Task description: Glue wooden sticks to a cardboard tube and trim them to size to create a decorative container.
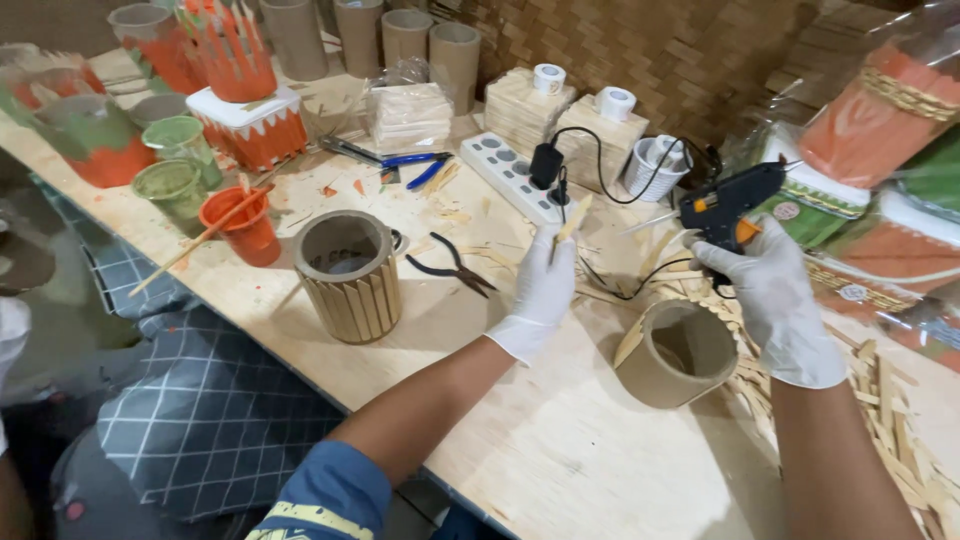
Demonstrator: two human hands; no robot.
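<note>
My left hand (541, 290), in a white glove, pinches a thin wooden stick (567, 226) held upright over the table. In my gloved right hand (775, 295) is a black hot glue gun (727, 203) with an orange trigger, its nozzle aimed left toward the stick. Between my hands a bare cardboard tube (680, 353) lies tilted on the table. Further left stands a second cardboard tube (349, 273), its lower part clad in wooden sticks.
Black pliers (455, 267) lie by the clad tube. A white power strip (510, 177) with a black plug sits behind. Loose sticks (890, 400) pile at the right. An orange cup (244, 226), green cups (176, 186), painted holders and wrapped finished pieces (880, 130) line the plywood table (560, 440).
</note>
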